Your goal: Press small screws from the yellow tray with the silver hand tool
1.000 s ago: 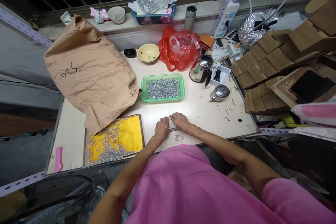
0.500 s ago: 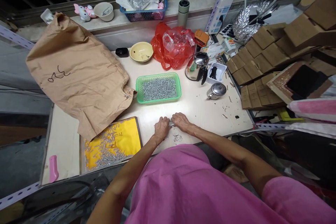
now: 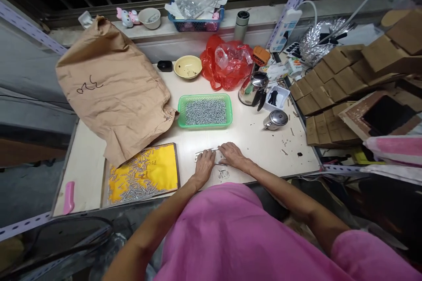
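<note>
My left hand (image 3: 205, 164) lies closed on the left part of a small flat metallic piece (image 3: 216, 156) on the table. From the right, my right hand (image 3: 231, 154) has its fingers together on the same piece's right end. Behind my hands stands a green basket (image 3: 181, 122) full of small metal pins. To the left, a yellow-lined tray (image 3: 168, 171) holds many scattered pins. A dark sketchy mark (image 3: 223, 174) shows on the tabletop just in front of the piece.
A big brown paper bag (image 3: 115, 96) leans over the yellow tray. Behind the basket are a cream bowl (image 3: 187, 67) and a red plastic bag (image 3: 227, 66). A kettle (image 3: 253, 89), a metal pot (image 3: 276, 120) and stacked cardboard boxes (image 3: 332, 90) stand to the right.
More of the flat piece now shows between and beyond my hands, and my left hand lies flatter over it. The whole view has shifted a little with the camera.
</note>
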Tool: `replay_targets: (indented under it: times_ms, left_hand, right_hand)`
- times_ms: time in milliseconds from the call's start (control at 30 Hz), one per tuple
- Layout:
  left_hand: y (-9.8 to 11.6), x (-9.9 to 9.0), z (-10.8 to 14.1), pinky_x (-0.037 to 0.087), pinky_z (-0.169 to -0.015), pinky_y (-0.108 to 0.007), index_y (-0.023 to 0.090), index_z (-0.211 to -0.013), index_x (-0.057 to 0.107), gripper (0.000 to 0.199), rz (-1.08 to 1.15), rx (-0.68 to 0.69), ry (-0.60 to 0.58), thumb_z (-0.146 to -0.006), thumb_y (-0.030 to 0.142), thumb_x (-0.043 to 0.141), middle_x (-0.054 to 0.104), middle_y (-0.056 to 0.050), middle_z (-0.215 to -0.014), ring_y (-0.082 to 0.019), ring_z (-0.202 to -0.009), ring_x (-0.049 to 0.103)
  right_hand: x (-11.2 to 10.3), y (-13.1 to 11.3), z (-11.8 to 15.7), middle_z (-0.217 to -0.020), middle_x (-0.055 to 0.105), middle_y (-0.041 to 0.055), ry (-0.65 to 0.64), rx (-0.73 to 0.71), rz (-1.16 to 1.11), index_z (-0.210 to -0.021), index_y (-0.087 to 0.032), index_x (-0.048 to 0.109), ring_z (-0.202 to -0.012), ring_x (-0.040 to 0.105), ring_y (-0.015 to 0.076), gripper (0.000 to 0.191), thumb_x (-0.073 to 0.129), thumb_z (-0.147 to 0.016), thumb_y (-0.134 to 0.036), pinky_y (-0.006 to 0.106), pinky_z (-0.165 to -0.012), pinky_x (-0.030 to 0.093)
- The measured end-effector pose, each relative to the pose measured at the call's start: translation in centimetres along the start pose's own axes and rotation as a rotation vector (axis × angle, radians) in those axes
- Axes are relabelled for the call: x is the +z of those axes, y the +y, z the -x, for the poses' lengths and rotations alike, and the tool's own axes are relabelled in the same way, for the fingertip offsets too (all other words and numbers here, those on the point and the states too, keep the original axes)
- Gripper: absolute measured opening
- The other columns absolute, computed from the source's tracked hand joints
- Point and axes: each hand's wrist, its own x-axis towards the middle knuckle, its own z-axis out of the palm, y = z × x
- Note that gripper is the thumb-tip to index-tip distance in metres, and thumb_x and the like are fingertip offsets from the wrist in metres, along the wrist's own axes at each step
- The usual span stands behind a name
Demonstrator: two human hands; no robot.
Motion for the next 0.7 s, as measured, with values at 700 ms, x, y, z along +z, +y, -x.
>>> replay_targets:
  times_ms: [700]
  left_hand:
    - [-2.6,-0.7,7.9,0.046,-0.091,-0.029,0.017,-0.101,0.072,0.040,1.095,-0.131,-0.445,-0.079,0.049,0.059,0.069,-0.008,-0.111,-0.022,-0.107,0.061]
  right_hand:
    - [-0.4,-6.5,-2.8,-0.106,0.061,0.0073,-0.067,-0.504,0.088,-0.097,-0.018,0.065,-0.102,0.050,0.0211,0.018,0.048,-0.092,-0.015,0.031,-0.077,0.039]
